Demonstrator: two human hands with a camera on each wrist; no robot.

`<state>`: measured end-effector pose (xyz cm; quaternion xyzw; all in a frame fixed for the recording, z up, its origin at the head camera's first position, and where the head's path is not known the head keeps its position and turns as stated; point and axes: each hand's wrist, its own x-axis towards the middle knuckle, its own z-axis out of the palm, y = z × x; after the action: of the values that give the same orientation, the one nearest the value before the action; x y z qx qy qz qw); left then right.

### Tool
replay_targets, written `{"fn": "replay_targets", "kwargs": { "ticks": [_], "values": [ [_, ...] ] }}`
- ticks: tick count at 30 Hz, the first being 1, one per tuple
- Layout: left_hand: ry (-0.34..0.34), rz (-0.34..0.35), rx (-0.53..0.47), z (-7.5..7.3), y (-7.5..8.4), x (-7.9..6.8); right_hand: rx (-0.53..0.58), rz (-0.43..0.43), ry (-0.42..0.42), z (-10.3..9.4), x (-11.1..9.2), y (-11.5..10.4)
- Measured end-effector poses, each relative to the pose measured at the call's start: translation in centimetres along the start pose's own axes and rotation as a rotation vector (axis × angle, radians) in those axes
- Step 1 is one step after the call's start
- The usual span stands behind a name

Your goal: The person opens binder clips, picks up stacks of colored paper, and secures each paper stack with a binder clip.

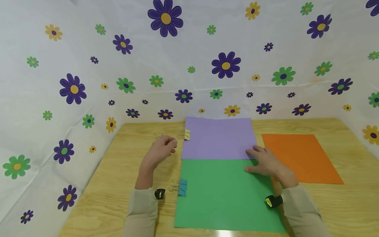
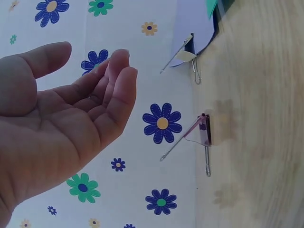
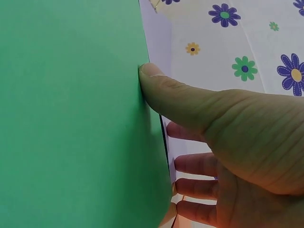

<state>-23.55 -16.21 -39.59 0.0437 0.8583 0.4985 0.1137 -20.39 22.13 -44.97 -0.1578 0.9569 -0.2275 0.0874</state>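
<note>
My left hand (image 1: 161, 149) is held over the table left of the papers, fingers relaxed and holding nothing. Near it stands a pinkish binder clip (image 2: 205, 130), mostly hidden behind the hand in the head view. A pale yellow binder clip (image 1: 187, 135) grips the left edge of a purple sheet (image 1: 219, 138). On the left edge of the green sheet (image 1: 225, 194) sits a blue binder clip (image 1: 183, 187). At the right, my right hand (image 1: 265, 163) rests with its thumb on the green sheet and its straight fingers against the purple sheet's right side.
An orange sheet (image 1: 302, 158) lies on the wooden table (image 1: 103, 194) to the right of the right hand. White flowered cloth (image 1: 189, 59) rises along the back and sides of the table.
</note>
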Motion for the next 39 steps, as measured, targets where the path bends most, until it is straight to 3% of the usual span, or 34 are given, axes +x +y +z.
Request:
{"fn": "replay_targets", "kwargs": {
  "ticks": [11,21,31,39],
  "values": [
    [0.038,0.081,0.149,-0.7,0.2,-1.1,-0.019,-0.016,0.008,-0.1,-0.2,-0.1],
    [0.036,0.097,0.164,-0.8,0.4,-1.5,0.113,-0.060,0.033,-0.8,0.0,0.1],
    [0.084,0.050,0.224,-1.0,0.4,-1.4,0.157,-0.074,0.039,-1.7,-0.2,0.0],
    [0.200,0.005,0.190,-1.0,0.1,-1.1,0.151,-0.010,0.053,-2.9,-0.9,1.0]
  ]
}}
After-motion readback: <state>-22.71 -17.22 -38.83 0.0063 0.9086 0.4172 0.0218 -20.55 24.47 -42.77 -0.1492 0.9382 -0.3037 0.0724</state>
